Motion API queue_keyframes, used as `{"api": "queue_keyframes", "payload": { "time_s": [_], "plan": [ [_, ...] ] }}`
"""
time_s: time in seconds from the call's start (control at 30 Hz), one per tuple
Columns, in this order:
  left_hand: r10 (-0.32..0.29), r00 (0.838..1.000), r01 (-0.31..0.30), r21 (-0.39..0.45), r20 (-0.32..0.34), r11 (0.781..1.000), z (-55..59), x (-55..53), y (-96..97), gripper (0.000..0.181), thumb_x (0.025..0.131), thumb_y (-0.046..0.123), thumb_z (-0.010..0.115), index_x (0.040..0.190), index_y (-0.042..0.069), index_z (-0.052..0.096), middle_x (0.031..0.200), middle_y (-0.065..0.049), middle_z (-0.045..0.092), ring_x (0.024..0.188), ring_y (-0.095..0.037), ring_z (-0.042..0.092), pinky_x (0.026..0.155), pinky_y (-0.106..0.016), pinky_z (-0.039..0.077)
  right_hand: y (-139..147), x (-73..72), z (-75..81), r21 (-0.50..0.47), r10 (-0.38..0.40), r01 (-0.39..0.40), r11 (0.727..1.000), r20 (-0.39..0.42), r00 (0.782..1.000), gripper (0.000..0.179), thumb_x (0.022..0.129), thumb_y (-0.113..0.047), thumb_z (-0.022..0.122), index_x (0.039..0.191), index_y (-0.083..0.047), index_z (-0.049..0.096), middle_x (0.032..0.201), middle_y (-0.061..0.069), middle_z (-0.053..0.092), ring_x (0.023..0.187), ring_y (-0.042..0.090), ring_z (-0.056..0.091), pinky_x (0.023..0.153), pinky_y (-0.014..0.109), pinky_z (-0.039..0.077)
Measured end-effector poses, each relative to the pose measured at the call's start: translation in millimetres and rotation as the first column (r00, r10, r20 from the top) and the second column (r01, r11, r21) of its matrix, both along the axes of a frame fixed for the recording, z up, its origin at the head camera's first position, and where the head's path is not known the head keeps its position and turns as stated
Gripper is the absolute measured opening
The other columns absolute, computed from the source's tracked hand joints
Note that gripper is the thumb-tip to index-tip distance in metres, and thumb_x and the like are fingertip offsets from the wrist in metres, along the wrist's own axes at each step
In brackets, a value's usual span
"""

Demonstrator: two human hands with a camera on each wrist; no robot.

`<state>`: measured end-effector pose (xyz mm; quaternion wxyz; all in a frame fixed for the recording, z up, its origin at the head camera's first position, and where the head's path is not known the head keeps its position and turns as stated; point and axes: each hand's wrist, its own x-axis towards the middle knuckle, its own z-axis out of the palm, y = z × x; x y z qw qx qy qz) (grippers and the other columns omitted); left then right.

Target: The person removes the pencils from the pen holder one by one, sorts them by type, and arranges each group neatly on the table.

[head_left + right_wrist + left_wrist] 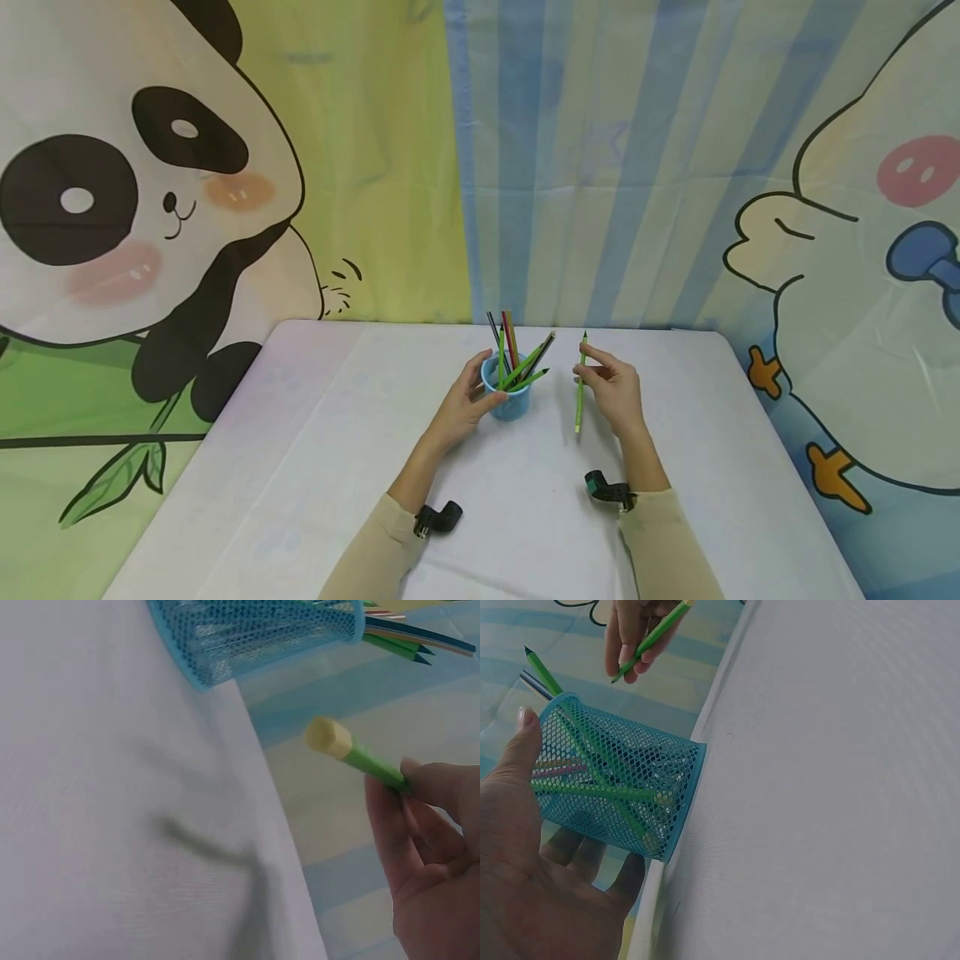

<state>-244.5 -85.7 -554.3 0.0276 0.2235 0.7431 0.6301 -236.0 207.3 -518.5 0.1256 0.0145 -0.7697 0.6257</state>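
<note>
My left hand (462, 407) grips a light-blue mesh pen cup (615, 780), thumb along the near side and fingers curled round the far side. Several pencils stand in the cup, among them green ones (521, 367) that lean to the right with dark points up. To the right of the cup, my right hand (613, 390) pinches a single green pencil (580, 400) between thumb and fingers. This pencil is nearly upright in the head view, its point at the top. Its pale yellow end (327, 738) faces the camera in the right wrist view.
A white-covered table (322, 467) lies under both hands. Behind it hangs a printed curtain (570, 167) with a panda figure (150, 183) at left. Each wrist wears a small black camera, one on the left (438, 518) and one on the right (609, 490).
</note>
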Motion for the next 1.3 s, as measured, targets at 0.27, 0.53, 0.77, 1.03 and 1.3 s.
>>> {"api": "queue_keyframes", "payload": {
  "time_s": [0.27, 0.53, 0.77, 1.03, 1.3],
  "plan": [
    [0.003, 1.000, -0.002, -0.002, 0.021, 1.000, -0.5, -0.2, -0.6, 0.082, 0.097, 0.035, 0.074, 0.164, 0.025, 0.028, 0.159, -0.007, 0.050, 0.148, -0.035, 0.047, 0.121, -0.057, 0.039, -0.5, -3.9, -9.4, 0.183, 0.057, -0.070, 0.981, 0.072, 0.996, 0.042, 0.096, -0.007, 0.074, 0.137, -0.004, 0.067, 0.101, 0.023, 0.078, 0.083, 0.026, 0.078, 0.070, 0.019, 0.061],
    [-0.007, 1.000, 0.007, 0.010, 0.016, 1.000, -1.1, -0.9, 0.0, 0.080, 0.099, 0.027, 0.073, 0.165, 0.024, 0.028, 0.159, -0.009, 0.050, 0.148, -0.035, 0.046, 0.121, -0.060, 0.037, 1.2, -8.4, -19.8, 0.334, 0.126, -0.163, 0.928, 0.131, 0.983, 0.048, 0.095, -0.003, 0.073, 0.142, -0.003, 0.062, 0.129, 0.023, 0.070, 0.100, 0.032, 0.074, 0.073, 0.024, 0.055],
    [-0.004, 1.000, 0.004, 0.000, 0.019, 1.000, 0.5, 0.1, -0.5, 0.083, 0.099, 0.032, 0.073, 0.165, 0.017, 0.026, 0.160, -0.007, 0.049, 0.148, -0.032, 0.047, 0.121, -0.058, 0.039, 0.6, -9.4, -24.4, 0.398, 0.155, -0.208, 0.894, 0.161, 0.975, 0.051, 0.093, -0.004, 0.076, 0.142, -0.006, 0.063, 0.132, 0.020, 0.068, 0.101, 0.030, 0.071, 0.082, 0.033, 0.056],
    [0.001, 1.000, -0.001, 0.003, 0.020, 1.000, 1.5, 1.2, -0.3, 0.083, 0.099, 0.029, 0.074, 0.165, 0.017, 0.026, 0.159, -0.007, 0.049, 0.148, -0.032, 0.047, 0.121, -0.059, 0.038, -3.7, -9.8, -28.7, 0.389, 0.200, -0.245, 0.888, 0.154, 0.968, 0.052, 0.091, -0.005, 0.079, 0.141, -0.004, 0.064, 0.141, 0.017, 0.063, 0.090, 0.019, 0.070, 0.076, 0.024, 0.055],
    [0.014, 1.000, -0.014, -0.006, 0.019, 1.000, 1.1, 1.5, -0.1, 0.083, 0.097, 0.031, 0.074, 0.165, 0.021, 0.028, 0.158, -0.006, 0.051, 0.148, -0.032, 0.046, 0.122, -0.056, 0.038, -13.9, -11.0, -30.0, 0.432, 0.210, -0.257, 0.865, 0.154, 0.965, 0.052, 0.092, -0.010, 0.079, 0.141, -0.002, 0.063, 0.138, 0.018, 0.063, 0.088, 0.017, 0.067, 0.074, 0.025, 0.054]
  ]
}}
